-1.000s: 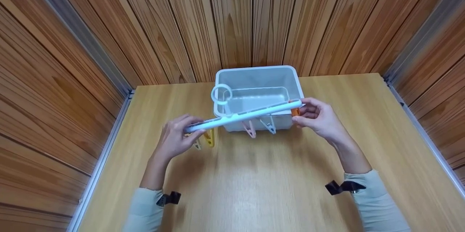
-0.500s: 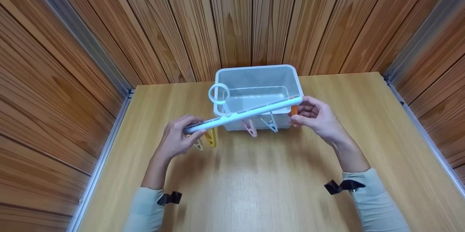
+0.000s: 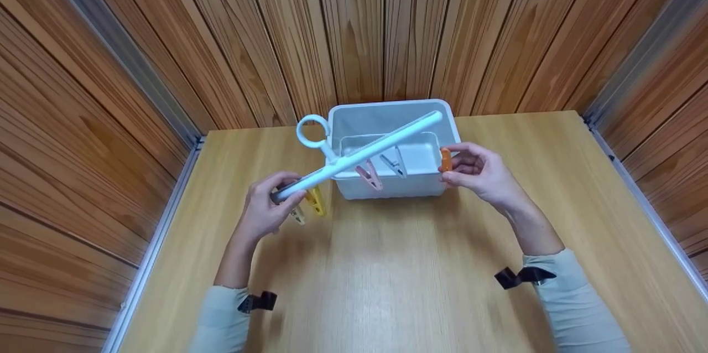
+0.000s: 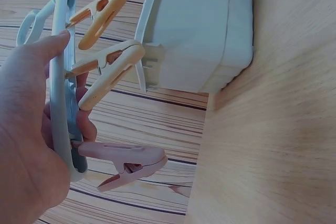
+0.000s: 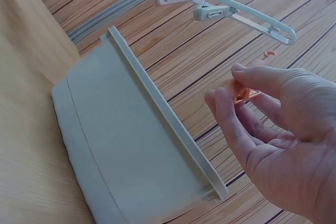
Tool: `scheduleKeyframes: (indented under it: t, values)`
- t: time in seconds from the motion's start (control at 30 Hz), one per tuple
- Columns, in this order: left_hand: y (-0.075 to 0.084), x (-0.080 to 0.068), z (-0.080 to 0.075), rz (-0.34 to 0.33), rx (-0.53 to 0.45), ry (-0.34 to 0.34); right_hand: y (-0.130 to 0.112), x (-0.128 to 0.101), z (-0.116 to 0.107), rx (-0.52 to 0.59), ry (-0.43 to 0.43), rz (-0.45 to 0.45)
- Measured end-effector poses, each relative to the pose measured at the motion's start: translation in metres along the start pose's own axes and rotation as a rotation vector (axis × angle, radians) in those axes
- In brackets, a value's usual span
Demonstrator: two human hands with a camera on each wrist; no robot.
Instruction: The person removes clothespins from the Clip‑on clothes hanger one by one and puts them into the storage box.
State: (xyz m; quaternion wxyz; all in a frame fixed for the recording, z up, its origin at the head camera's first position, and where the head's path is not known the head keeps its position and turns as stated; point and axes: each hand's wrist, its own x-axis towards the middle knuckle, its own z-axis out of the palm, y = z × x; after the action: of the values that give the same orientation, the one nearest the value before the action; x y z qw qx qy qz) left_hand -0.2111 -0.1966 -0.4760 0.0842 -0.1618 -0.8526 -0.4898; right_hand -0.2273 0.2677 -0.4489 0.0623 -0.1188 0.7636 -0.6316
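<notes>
My left hand (image 3: 286,193) grips the near end of a pale blue peg hanger bar (image 3: 381,144), which slants up and right over a white plastic bin (image 3: 409,187). A ring hook (image 3: 312,131) stands on top of the bar. Under the bar hang a yellow peg (image 3: 316,201), a cream peg (image 3: 298,214), a pink peg (image 3: 368,176) and a blue-grey peg (image 3: 393,164). My right hand (image 3: 451,168) pinches a loose orange peg (image 3: 446,159) at the bin's right side, apart from the bar. In the right wrist view the orange peg (image 5: 243,91) sits between thumb and fingers, with the bar (image 5: 220,4) above.
The bin stands at the back of a wooden table (image 3: 387,270), close to the wood-panelled wall (image 3: 387,26). Panelled walls with metal rails (image 3: 166,220) close in both sides. The bin looks empty inside.
The bar's right end swung up and back over the bin, away from my right hand. The orange peg came off the bar and stays pinched in my right hand.
</notes>
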Motion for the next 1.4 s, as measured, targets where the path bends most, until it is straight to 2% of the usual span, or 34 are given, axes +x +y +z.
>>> scheduleKeyframes:
  t: [0.23, 0.53, 0.77, 1.07, 1.4]
  values:
    - [-0.005, -0.008, 0.001, -0.053, -0.02, 0.035, -0.011, 0.017, -0.004, -0.114, -0.033, 0.001]
    - [-0.012, -0.013, -0.001, -0.108, -0.054, 0.062, -0.025, 0.043, -0.008, -0.19, -0.08, 0.03]
    - [-0.018, -0.017, -0.004, -0.113, -0.059, 0.082, -0.027, 0.062, -0.007, -0.208, -0.087, 0.062]
    - [-0.019, -0.018, -0.008, -0.134, -0.076, 0.096, -0.032, 0.088, -0.001, -0.273, -0.09, 0.104]
    - [-0.02, -0.02, -0.008, -0.168, -0.067, 0.093, -0.03, 0.107, 0.004, -0.343, -0.103, 0.104]
